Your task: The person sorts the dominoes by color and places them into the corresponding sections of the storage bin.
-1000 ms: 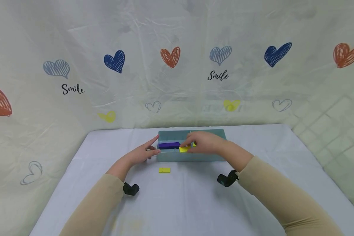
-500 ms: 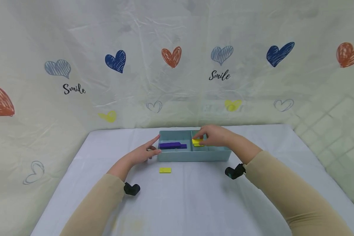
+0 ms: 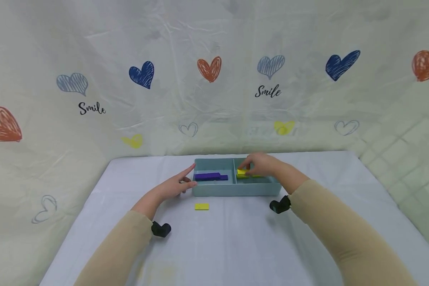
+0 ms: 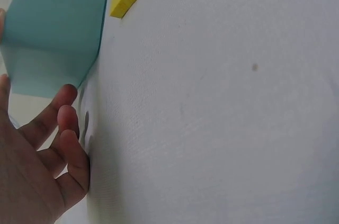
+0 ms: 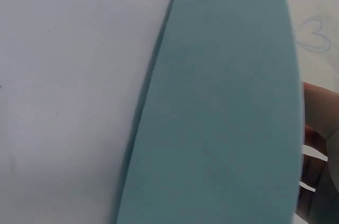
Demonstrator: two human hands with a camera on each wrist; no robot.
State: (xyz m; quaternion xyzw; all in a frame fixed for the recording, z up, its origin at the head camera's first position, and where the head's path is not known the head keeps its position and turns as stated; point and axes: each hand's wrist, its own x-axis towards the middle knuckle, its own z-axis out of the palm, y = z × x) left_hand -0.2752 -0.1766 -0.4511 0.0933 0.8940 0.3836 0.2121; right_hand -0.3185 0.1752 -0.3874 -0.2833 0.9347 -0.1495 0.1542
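Note:
A light teal divided box point(image 3: 214, 191) lies lengthwise across the far part of the table. My left hand point(image 3: 171, 186) is at its left end, index finger stretched to the far corner and thumb at the near one. In the left wrist view, the other fingers curl loosely beside the box wall point(image 4: 58, 28). My right hand point(image 3: 262, 164) reaches into the right part and pinches a yellow block point(image 3: 241, 172) just right of the divider. More yellow shows under and beside those fingers. In the right wrist view, the box's outer wall hides most of that hand point(image 5: 320, 139).
Purple blocks point(image 3: 207, 176) lie in the left compartment, along its near side. Another yellow block point(image 3: 201, 206) lies on the white tablecloth point(image 3: 214, 246) in front of the box. Behind the table hangs a sheet point(image 3: 232, 111) printed with hearts.
My right hand has carried the yellow block from beside the purple blocks, over the divider, and down into the right compartment. My left hand has stayed at the box's left end.

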